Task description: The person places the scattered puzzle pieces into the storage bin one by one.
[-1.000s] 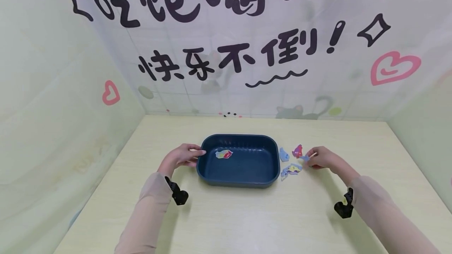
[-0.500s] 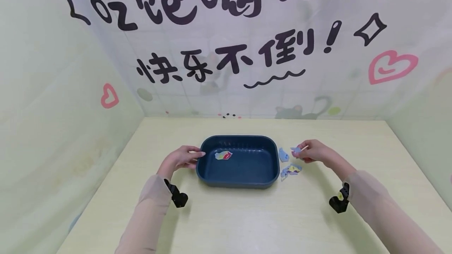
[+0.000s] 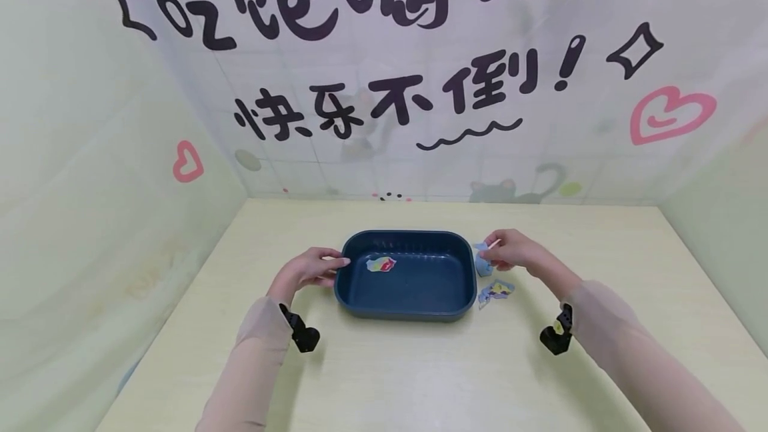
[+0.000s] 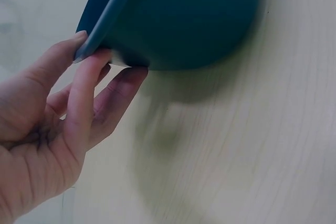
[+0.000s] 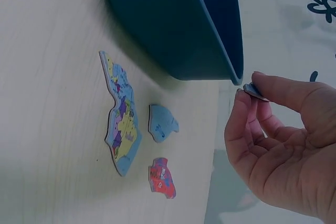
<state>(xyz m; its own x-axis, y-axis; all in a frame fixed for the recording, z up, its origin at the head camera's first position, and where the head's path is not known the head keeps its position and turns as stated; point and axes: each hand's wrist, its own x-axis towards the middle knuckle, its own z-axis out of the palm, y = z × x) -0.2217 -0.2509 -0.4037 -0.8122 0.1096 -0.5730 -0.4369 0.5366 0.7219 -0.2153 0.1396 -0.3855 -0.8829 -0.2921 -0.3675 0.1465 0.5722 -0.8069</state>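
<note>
A dark blue rectangular tub (image 3: 414, 285) stands on the table, with one colourful puzzle piece (image 3: 381, 264) lying inside. My left hand (image 3: 309, 267) grips the tub's left rim, thumb over the edge and fingers outside, as the left wrist view shows. Just off the right rim, my right hand (image 3: 515, 250) pinches a small light-blue puzzle piece (image 5: 254, 92) between thumb and fingers, raised above the table. Below that hand lie a blue piece (image 5: 161, 123), a red piece (image 5: 161, 178) and a long map-like strip (image 5: 125, 124). The red one is hidden in the head view.
The pale wooden table (image 3: 396, 372) meets a printed cloth backdrop (image 3: 384, 172) at the back. Cloth walls rise on the left and right. A black wrist mount (image 3: 558, 331) sits on each forearm.
My right hand has lifted the light-blue puzzle piece and carried it left, over the loose pieces, to the tub's right rim. The left hand stays on the tub.
</note>
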